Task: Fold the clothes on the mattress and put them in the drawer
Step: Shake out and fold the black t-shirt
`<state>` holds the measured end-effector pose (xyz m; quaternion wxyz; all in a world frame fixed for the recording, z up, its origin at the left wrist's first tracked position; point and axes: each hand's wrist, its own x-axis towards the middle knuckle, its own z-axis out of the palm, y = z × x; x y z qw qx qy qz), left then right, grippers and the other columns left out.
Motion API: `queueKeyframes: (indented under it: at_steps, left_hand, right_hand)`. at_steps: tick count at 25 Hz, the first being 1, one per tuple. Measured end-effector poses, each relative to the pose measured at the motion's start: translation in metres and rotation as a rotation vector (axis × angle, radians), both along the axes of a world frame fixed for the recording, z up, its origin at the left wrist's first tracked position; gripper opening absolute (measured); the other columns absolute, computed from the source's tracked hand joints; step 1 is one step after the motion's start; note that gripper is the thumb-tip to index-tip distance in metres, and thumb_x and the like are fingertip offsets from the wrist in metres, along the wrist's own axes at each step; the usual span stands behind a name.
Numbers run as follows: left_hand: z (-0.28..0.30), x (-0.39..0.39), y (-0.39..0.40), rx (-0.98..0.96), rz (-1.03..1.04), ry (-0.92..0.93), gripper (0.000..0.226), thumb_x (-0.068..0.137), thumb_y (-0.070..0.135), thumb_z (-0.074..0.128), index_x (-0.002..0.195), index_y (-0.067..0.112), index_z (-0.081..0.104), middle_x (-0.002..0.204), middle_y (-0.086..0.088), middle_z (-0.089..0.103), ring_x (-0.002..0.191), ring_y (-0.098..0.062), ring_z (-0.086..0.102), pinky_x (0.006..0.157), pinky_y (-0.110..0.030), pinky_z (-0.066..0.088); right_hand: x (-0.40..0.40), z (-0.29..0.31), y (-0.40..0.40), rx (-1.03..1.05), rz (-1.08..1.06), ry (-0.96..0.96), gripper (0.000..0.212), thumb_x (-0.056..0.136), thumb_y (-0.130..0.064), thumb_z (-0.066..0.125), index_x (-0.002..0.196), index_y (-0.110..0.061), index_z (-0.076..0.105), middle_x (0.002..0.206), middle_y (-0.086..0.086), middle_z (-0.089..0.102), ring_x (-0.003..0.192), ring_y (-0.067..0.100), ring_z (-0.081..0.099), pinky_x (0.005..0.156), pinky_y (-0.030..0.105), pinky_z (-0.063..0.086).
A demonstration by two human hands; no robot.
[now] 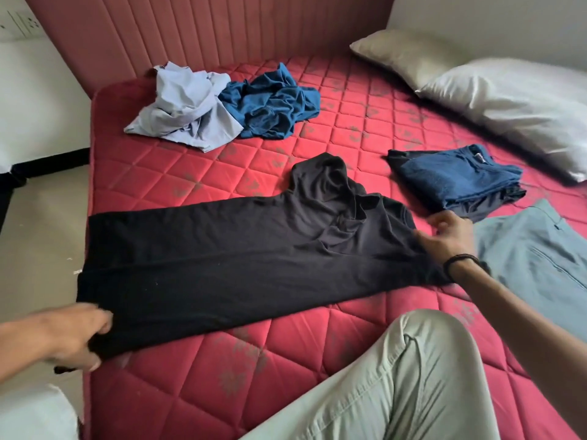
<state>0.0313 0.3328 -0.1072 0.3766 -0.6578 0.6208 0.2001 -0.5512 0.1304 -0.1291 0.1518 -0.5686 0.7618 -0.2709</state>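
Note:
A black shirt (228, 249) lies stretched lengthwise across the red quilted mattress (333, 122), folded in along its long sides. My left hand (74, 336) grips its hem end at the mattress's left edge. My right hand (449, 238) holds its shoulder end on the right; one sleeve bunches up toward the back. A folded stack of blue clothes (460, 181) sits beyond my right hand. A crumpled pale blue garment (187, 109) and a crumpled dark blue one (273, 106) lie at the far left. A light grey-blue garment (536, 262) lies flat at the right.
Two pillows, one beige (409, 55) and one white (521, 100), lie at the back right. A padded pink headboard (206, 30) stands behind the mattress. My bent leg in pale trousers (397, 385) rests on the mattress's near side. Bare floor (38, 242) runs along the left.

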Motion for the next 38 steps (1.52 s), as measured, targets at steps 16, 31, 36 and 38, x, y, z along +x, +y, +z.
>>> queueKeyframes:
  at_steps: [16,31,36,38]
  left_hand:
    - [-0.045,-0.338,-0.208,-0.997,0.259,0.834,0.009,0.09,0.031,0.07,0.098,0.027,0.068,0.094,0.001,0.073,0.098,-0.031,0.068,0.08,-0.039,0.051]
    - [-0.057,-0.284,-0.149,-0.926,0.047,0.764,0.029,0.095,0.044,0.065,0.123,0.035,0.065,0.118,0.01,0.063,0.105,-0.018,0.066,0.086,-0.039,0.053]
    - [-0.051,-0.285,-0.175,-0.763,0.209,0.762,0.013,0.089,0.034,0.073,0.101,0.032,0.075,0.098,0.01,0.075,0.089,-0.019,0.072,0.09,-0.036,0.055]
    - [-0.048,-0.284,-0.181,-0.85,0.239,0.794,0.009,0.089,0.032,0.074,0.097,0.03,0.074,0.093,0.009,0.074,0.085,-0.019,0.072,0.088,-0.036,0.055]
  right_hand:
    - [0.043,0.033,-0.089,0.075,0.369,0.01,0.016,0.078,-0.031,0.084,0.075,-0.017,0.077,0.07,-0.003,0.069,0.067,0.012,0.061,0.066,0.026,0.048]
    - [-0.006,-0.006,0.004,-0.016,0.381,0.279,0.025,0.087,-0.021,0.07,0.112,-0.022,0.072,0.116,0.013,0.062,0.105,0.037,0.065,0.086,0.043,0.054]
    - [0.023,-0.005,-0.033,0.322,0.572,0.522,0.051,0.088,-0.024,0.071,0.136,-0.034,0.059,0.136,0.007,0.062,0.123,0.035,0.061,0.096,0.042,0.052]
    - [0.029,0.0,-0.04,0.21,0.478,0.622,0.028,0.087,-0.024,0.069,0.113,-0.033,0.07,0.12,0.005,0.065,0.107,0.037,0.067,0.083,0.042,0.054]
